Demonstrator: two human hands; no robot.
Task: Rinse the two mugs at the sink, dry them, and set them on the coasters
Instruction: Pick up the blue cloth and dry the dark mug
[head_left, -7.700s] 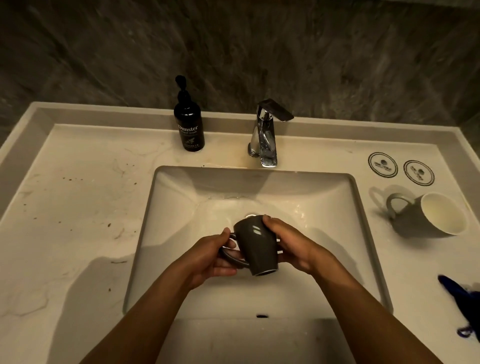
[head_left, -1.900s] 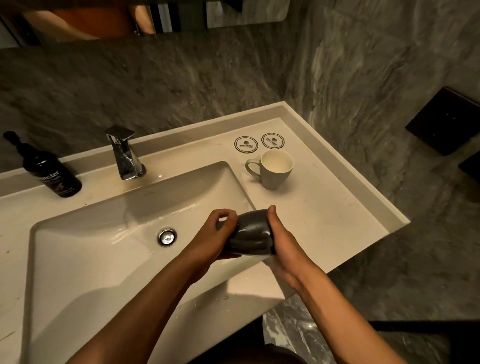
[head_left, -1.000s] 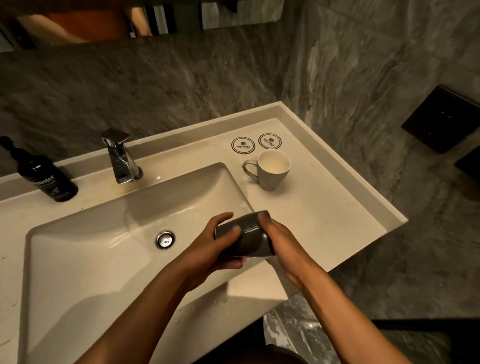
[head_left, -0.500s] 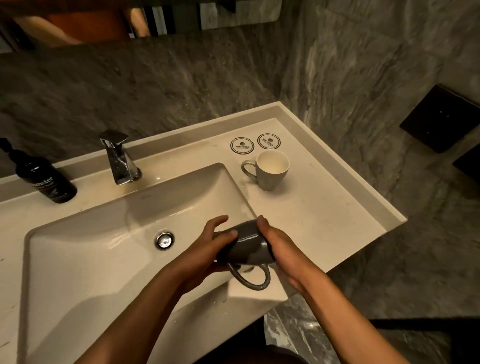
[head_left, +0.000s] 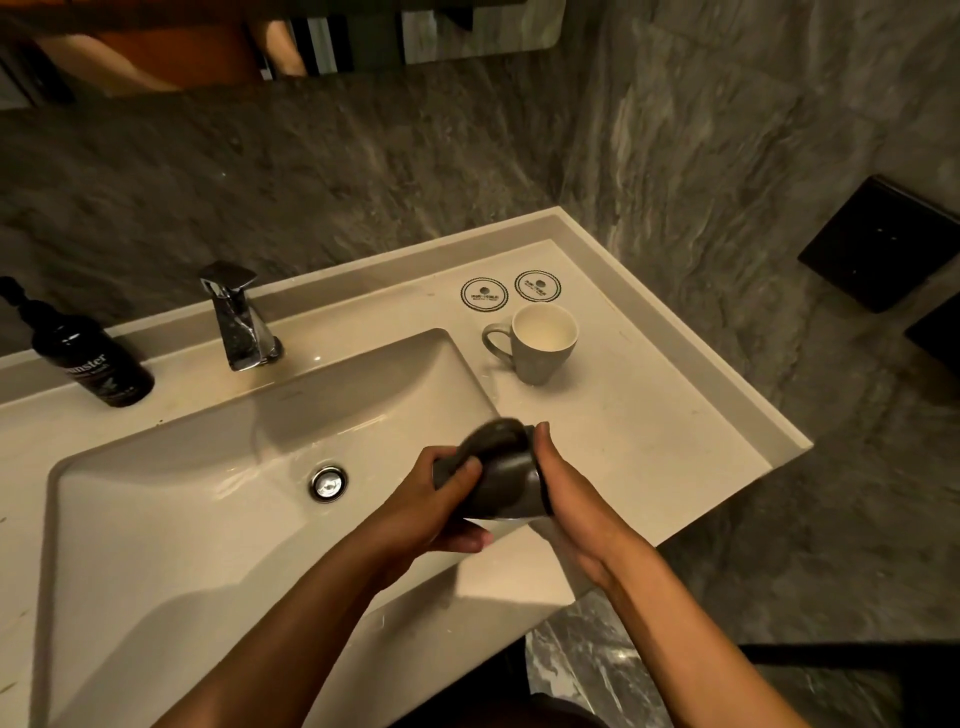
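The dark grey glazed ceramic mug (head_left: 501, 475) is held between both hands over the right-hand edge of the white rectangular sink basin (head_left: 171, 519), tipped on its side with its mouth facing down towards the person. No water runs from the chrome lever tap (head_left: 236, 317), and no cloth shows, so this looks to me like shaking or rubbing the mug off by hand before drying.

To do the step well, I would keep the mug over the basin so the drips fall there and not on the pale stone counter (head_left: 649, 431), turn it slowly so the whole wall gets attention, and hold it firmly: a wet glaze is slippery.

The left hand (head_left: 434, 506) is curled around the mug's near side, thumb pressed on the wall, fingers wrapped beneath. The right hand (head_left: 569, 493) lies flatter, fingers straight and close together, cupping the opposite side. The handle's position is blurred; I cannot place it.

The second mug, light grey with a cream inside (head_left: 540, 343), stands upright on the counter just in front of two round printed paper coasters (head_left: 484, 294), both bare. A dark pump bottle (head_left: 91, 358) stands at the far left.
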